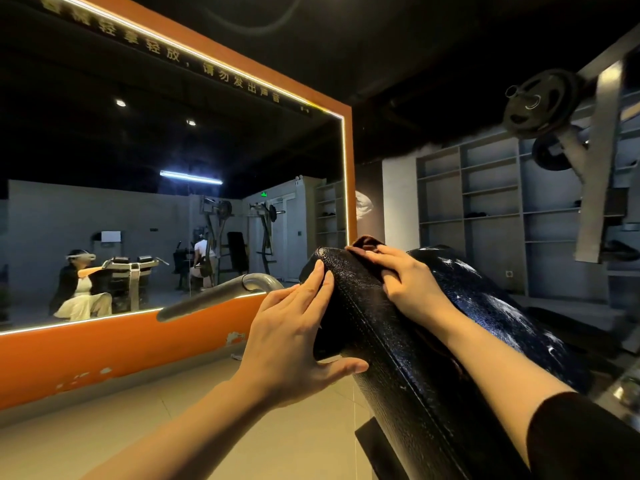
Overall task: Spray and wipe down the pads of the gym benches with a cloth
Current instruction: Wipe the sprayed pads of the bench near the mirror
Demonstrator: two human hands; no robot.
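The left hand (294, 327) lies spread flat against the side of the black pad (398, 358), thumb under its edge. The right hand (405, 282), atop the pad, presses a dark cloth (367, 242) bunched beneath its curled fingertips.

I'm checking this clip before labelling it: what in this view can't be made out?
- Cloth: head view, mostly hidden under the right hand; only a dark-red edge shows.
- Spray bottle: none in view.
- Pad: its lower end is cut off by the bottom edge.
- Second pad: partly hidden behind the right forearm; the white streaks may be spray or glare.
- Left hand: its palm side against the pad is hidden.
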